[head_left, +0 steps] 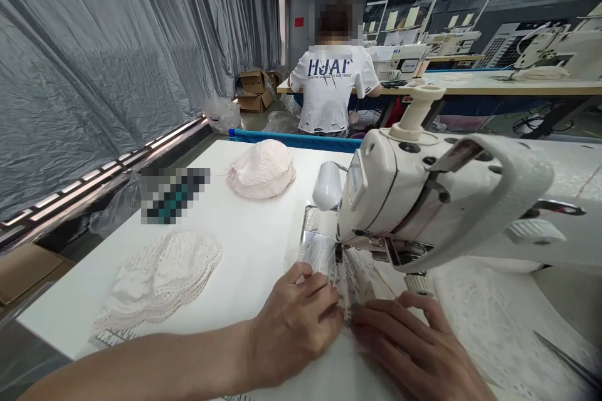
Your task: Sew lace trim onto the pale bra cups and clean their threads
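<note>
White lace fabric (pixel 356 279) lies gathered under the needle area of a white sewing machine (pixel 390 191). My left hand (pixel 298 322) is closed, its curled fingers pinching the near left edge of the lace just in front of the presser foot. Close beside it, my right hand (pixel 411 341) has its fingertips together on the lace's near edge; its thumb is hidden beneath. More white lace (pixel 498 319) spreads right of my right hand, under the machine arm. A dark pointed metal tool (pixel 564 357), only partly in view, rests on that lace.
A pale lace cap-shaped piece (pixel 164 276) lies left on the white table (pixel 244 250), and a pinkish one (pixel 263 169) lies farther back. A white thread cone (pixel 328 186) is beside the machine head. A person in a white shirt (pixel 332 91) sits ahead.
</note>
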Tool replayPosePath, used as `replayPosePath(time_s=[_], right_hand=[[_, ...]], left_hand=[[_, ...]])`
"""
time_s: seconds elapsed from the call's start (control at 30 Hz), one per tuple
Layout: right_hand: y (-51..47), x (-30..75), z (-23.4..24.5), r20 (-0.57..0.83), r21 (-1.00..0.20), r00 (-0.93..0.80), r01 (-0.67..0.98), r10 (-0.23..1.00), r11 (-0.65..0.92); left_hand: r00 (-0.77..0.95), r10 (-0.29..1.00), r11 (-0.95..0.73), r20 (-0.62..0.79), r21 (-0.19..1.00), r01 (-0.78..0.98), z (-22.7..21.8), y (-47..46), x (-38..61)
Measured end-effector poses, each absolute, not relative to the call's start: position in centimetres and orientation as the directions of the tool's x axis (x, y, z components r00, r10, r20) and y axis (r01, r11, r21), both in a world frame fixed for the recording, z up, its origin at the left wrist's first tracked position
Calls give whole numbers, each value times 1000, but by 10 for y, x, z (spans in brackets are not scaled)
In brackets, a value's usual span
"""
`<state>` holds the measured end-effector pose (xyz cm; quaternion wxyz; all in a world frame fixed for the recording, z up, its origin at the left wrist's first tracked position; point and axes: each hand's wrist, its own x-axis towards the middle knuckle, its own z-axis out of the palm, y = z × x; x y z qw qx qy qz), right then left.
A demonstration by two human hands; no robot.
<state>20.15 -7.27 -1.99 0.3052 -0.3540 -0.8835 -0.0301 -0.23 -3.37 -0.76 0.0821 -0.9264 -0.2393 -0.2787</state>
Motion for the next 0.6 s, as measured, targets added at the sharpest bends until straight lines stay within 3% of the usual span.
replayPosePath(time_s=[0.13, 0.33, 0.6], right_hand=[[-72, 202, -18, 518, -156, -588, 649, 621, 745], [-70, 193, -23, 639, -260, -450, 637, 624, 726], [-70, 193, -17, 611, -228, -482, 653, 628, 722]], left_hand=[[751, 393, -885, 531, -5, 466, -5, -33, -2], [752, 386, -882, 535, -25, 471, -8, -33, -3], [762, 385, -878, 521, -49, 477, -11, -34, -3]])
